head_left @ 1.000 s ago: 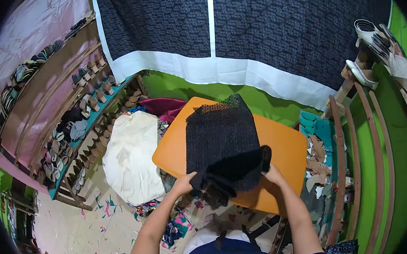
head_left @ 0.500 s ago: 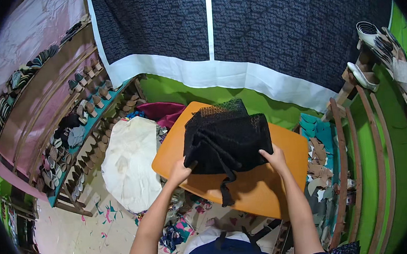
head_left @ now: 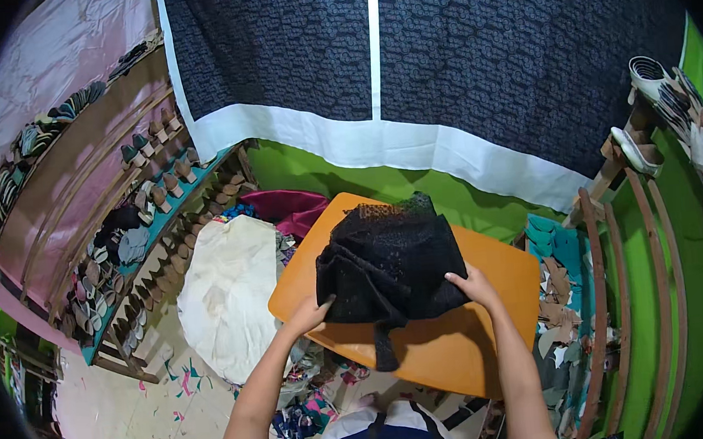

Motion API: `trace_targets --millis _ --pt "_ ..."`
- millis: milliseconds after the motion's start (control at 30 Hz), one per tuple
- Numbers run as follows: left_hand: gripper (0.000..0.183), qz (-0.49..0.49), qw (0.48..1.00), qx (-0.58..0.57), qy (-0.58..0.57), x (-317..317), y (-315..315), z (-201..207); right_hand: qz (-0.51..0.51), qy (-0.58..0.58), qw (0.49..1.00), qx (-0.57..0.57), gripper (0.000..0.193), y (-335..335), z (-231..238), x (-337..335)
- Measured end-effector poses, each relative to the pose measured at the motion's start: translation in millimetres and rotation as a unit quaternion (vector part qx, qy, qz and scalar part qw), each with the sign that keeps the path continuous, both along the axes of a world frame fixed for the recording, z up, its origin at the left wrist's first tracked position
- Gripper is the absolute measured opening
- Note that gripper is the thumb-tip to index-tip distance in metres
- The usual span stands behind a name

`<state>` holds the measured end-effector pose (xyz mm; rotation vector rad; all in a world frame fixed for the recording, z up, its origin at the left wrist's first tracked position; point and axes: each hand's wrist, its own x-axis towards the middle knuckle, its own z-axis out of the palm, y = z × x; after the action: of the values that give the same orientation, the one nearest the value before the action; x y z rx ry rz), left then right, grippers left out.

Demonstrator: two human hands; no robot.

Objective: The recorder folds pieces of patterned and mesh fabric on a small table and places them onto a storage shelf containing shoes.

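A black lace garment point(head_left: 396, 257) lies loosely folded over the orange tabletop point(head_left: 495, 266), its far edge sheer and netted. A narrow strip of it dangles over the table's near edge. My left hand point(head_left: 311, 313) pinches its near left corner, thumb on top. On the opposite side, my right hand point(head_left: 474, 284) grips the near right edge between thumb and fingers. The cloth is drawn out between both hands and hides the middle of the table.
Left of the table stands a cream-coloured sack point(head_left: 232, 299), with maroon cloth point(head_left: 289, 210) behind it. Racks of shoes point(head_left: 164, 193) line the left wall. Scraps fill a teal shelf point(head_left: 556, 245) at right, beside wooden rails point(head_left: 598, 307). A dark curtain point(head_left: 471, 61) hangs at the back.
Both hands still hold the black garment, which has settled lower and flatter toward me. The whole view has shifted slightly, so the surroundings sit lower in the picture.
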<state>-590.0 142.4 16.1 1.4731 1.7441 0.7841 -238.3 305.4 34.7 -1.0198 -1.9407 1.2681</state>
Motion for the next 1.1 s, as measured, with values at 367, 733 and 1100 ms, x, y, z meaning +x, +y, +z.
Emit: trace_targets --millis 367,733,1100 --pt "0.072 -0.084 0.996 0.033 0.025 14 12 -8 0.023 -0.063 0.973 -0.219 0.043 38 -24 26" --pt "0.04 0.007 0.983 0.108 0.146 57 38 -27 -0.045 -0.035 0.951 -0.303 0.048 63 -12 43" --pt "0.038 0.236 0.959 0.149 -0.044 79 70 -10 -0.033 0.138 0.942 -0.304 0.052 91 -15 52"
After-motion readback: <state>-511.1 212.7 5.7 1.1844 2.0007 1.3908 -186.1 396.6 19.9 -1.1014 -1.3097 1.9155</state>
